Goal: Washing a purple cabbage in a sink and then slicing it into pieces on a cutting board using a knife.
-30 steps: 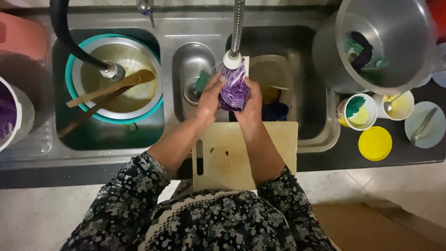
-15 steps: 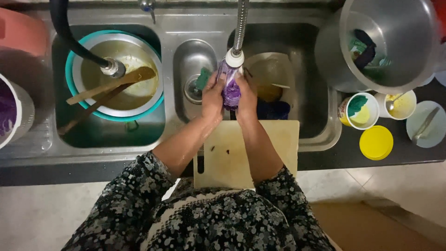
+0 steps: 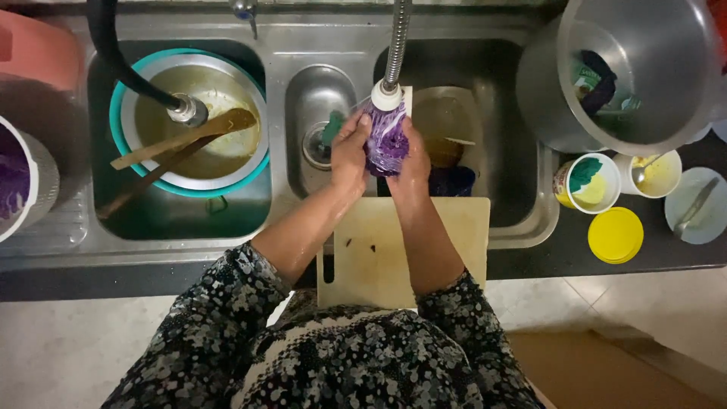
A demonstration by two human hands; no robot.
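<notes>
A piece of purple cabbage (image 3: 386, 140) is held between both of my hands right under the white nozzle of the flexible tap (image 3: 388, 95). My left hand (image 3: 350, 148) grips its left side and my right hand (image 3: 413, 159) presses against its right side. Both hands are over the right basin of the steel sink (image 3: 522, 197), just beyond a pale cutting board (image 3: 379, 257) that lies across the sink's front edge.
The left basin holds a metal bowl in a teal tub (image 3: 189, 129) with wooden spoons and a black hose. A big steel pot (image 3: 628, 68), small cups (image 3: 587, 182), a yellow lid (image 3: 615, 235) sit right. A purple-filled bowl (image 3: 15, 178) is at far left.
My hands have lifted the cabbage closer to the tap nozzle and closed tighter around it, turning it more upright.
</notes>
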